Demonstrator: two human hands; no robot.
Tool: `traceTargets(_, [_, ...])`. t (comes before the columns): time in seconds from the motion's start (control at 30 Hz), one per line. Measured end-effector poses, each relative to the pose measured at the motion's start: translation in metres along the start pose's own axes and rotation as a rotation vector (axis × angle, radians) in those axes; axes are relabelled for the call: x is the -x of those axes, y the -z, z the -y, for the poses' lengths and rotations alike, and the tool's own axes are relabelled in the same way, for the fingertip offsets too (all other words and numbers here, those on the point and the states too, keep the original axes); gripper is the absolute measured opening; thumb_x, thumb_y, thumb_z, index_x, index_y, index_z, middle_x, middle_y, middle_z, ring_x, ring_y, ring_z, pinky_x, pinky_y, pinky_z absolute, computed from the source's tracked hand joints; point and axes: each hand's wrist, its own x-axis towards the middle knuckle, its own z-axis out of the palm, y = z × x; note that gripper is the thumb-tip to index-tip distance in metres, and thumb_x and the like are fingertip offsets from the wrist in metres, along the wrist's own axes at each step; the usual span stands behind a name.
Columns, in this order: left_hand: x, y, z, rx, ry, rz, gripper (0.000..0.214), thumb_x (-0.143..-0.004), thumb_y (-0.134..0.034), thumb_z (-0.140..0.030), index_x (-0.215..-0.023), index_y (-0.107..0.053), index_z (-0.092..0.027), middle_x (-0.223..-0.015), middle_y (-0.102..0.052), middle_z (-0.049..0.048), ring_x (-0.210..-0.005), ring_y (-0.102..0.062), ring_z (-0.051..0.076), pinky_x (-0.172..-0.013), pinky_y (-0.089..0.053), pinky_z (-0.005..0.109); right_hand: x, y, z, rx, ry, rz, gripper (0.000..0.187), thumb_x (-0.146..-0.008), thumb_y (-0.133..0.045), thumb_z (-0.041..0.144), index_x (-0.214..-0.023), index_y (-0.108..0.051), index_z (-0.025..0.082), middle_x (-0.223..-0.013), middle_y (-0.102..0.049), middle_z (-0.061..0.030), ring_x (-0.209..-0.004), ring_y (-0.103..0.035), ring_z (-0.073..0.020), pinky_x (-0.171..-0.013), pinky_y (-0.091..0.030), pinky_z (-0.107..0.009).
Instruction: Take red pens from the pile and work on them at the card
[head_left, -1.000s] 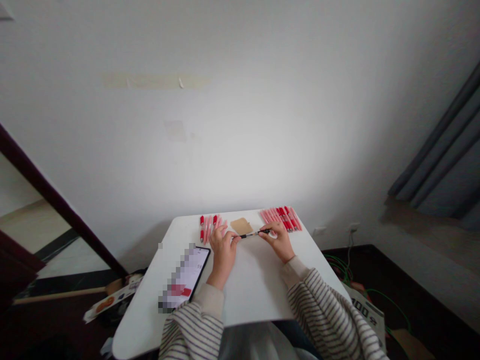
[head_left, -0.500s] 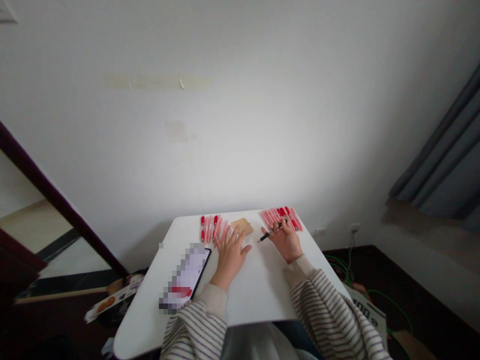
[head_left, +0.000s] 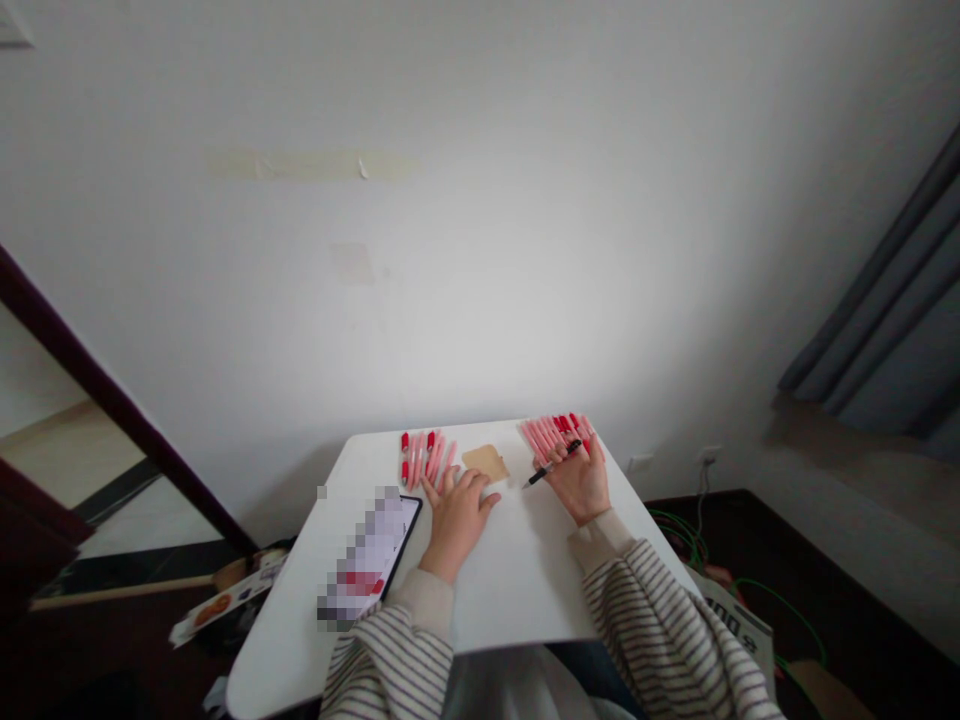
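Note:
My right hand (head_left: 581,485) is turned palm up above the right side of the white table (head_left: 525,590), its fingers holding a black pen (head_left: 546,472) that slants down to the left. Behind it lies a row of pink and red pens (head_left: 540,435), partly hidden by the hand. My left hand (head_left: 459,515) rests palm down with its fingers apart, the fingertips close to a small tan piece of paper (head_left: 486,462). Just beyond that hand's left fingers sits a second group of pink and red pens (head_left: 417,460).
A phone (head_left: 371,555) with a blurred screen lies on the table's left part. The table's far edge is close to a white wall (head_left: 480,250). On the floor to the right are green cables (head_left: 679,530) and a cardboard box; a grey curtain (head_left: 892,320) hangs above.
My left hand has drawn back slightly toward me, and the tan paper has shifted a little. My right hand has turned more palm up, the black pen moving slightly right with it.

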Motion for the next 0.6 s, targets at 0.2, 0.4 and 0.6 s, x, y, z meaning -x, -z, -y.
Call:
traceTargets(0.2, [0.001,-0.001,0.0,-0.001,0.002,-0.031,0.024,-0.083,-0.059,-0.029,-0.104,-0.069,-0.035,-0.106,-0.067,0.0054,-0.111,-0.049,0.03,-0.108,-0.011,0.071,-0.003,0.001,-0.01,-0.061,-0.062,-0.065,0.028,-0.081,-0.062,0.05,-0.089,-0.065,0.024,-0.078,-0.061,-0.0008,-0.056,-0.047,-0.0112,-0.08,-0.054,-0.043])
traceTargets(0.4, [0.0,0.001,-0.002,-0.009,0.023,-0.01,0.022,-0.084,-0.058,-0.028,-0.1,-0.072,-0.035,-0.106,-0.066,0.006,-0.109,-0.047,0.029,-0.107,-0.013,0.07,0.002,-0.001,-0.01,0.344,0.015,0.019,0.048,-0.087,-0.047,0.063,-0.102,-0.069,0.023,-0.09,-0.065,-0.0054,-0.087,-0.06,-0.0198,-0.079,-0.051,-0.035])
traceTargets(0.6, [0.0,0.003,-0.004,-0.016,0.05,-0.002,0.021,-0.084,-0.058,-0.028,-0.098,-0.072,-0.034,-0.107,-0.066,0.0064,-0.111,-0.046,0.03,-0.103,-0.012,0.073,0.005,-0.005,-0.012,0.579,0.18,0.156,0.044,-0.084,-0.052,0.063,-0.086,-0.065,0.021,-0.07,-0.062,-0.0018,-0.074,-0.059,-0.0187,-0.075,-0.047,-0.033])
